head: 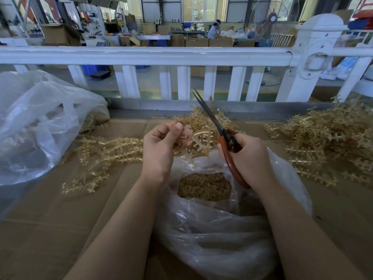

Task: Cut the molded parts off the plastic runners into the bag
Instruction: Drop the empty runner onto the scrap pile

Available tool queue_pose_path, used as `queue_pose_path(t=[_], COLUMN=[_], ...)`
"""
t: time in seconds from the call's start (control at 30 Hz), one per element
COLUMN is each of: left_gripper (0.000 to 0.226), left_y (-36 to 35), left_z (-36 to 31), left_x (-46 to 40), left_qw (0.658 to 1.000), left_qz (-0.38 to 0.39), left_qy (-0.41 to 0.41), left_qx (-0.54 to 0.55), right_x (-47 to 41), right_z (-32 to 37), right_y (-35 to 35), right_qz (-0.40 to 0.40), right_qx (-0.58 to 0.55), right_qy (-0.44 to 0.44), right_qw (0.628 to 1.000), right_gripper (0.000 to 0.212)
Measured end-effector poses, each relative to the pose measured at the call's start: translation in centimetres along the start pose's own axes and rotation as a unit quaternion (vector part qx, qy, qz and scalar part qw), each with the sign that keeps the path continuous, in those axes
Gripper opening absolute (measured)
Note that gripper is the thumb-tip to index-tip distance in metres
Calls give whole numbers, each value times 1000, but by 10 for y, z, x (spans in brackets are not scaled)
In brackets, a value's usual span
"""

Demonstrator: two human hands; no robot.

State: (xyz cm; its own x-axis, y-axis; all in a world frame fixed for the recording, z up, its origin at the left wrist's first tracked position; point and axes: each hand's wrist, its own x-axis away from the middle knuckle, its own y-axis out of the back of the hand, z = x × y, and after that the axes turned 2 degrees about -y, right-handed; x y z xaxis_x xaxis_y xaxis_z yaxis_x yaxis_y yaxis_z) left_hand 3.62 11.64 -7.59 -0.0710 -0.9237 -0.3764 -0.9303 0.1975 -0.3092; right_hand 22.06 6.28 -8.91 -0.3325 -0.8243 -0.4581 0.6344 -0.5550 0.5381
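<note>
Cardboard (50, 209), runner (198, 138) (amber) pinched by left hand (159, 146)

The setting is a factory floor. A large hall with high windows (203, 9) is extending behind a white railing (145, 55). Cardboard boxes (196, 41) are standing stacked along the aisles, an industrial fan (272, 19) is standing at the right, and a worker (213, 31) is sitting at a distant bench. Green floor marking (155, 94) is showing beyond the rail.
</note>
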Motion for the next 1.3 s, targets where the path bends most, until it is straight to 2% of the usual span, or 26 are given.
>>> queue_pose_path(t=[0.2, 0.37, 0.53, 0.6, 0.63, 0.73, 0.83, 0.9, 0.97, 1.07, 1.3], left_gripper=[15, 14, 16, 10, 12, 40, 43, 47, 41, 5, 11], left_y=[0, -1, -2, -1, 0, 0, 0, 1, 3, -1, -3], left_z=[2, 4, 5, 6, 5, 3, 2, 0, 0, -1, 1], left_x=[0, 1, 2, 2, 2, 1, 0, 1, 3, 6, 5], left_qw=[1000, 999, 997, 997, 997, 997, 994, 987, 970, 950, 960], left_qz=[-11, 12, 45, 60, 68, 69, 75, 120, 196, 266, 239], left_qy=[-7, -14, -36, -33, -25, 28, 75, 102, 127, 129, 108], left_qx=[-11, -40, -57, -40, -19, 37, 24, -13, -74, -98, -100], right_x=[-1, 2, 0, 0, 0, -2, -2, -1, -1, 0, -3], right_z=[9, 20, 22, 22, 24, 27, 28, 26, 26, 26, 22], right_y=[4, 6, 3, 4, 5, 6, 11, 14, 15, 14, 8], right_qz=[47, 102, 102, 107, 101, 60, 40, 36, 32, 34, 41], right_qx=[-145, -237, -179, -146, -157, -226, -272, -308, -331, -342, -311], right_qy=[-57, -78, -110, -134, -144, -165, -174, -178, -182, -172, -163], right_qw=[987, 963, 972, 974, 972, 958, 946, 934, 925, 923, 936], right_gripper=[20, 29, 17, 19, 20, 12, 14, 16, 16, 17, 20])
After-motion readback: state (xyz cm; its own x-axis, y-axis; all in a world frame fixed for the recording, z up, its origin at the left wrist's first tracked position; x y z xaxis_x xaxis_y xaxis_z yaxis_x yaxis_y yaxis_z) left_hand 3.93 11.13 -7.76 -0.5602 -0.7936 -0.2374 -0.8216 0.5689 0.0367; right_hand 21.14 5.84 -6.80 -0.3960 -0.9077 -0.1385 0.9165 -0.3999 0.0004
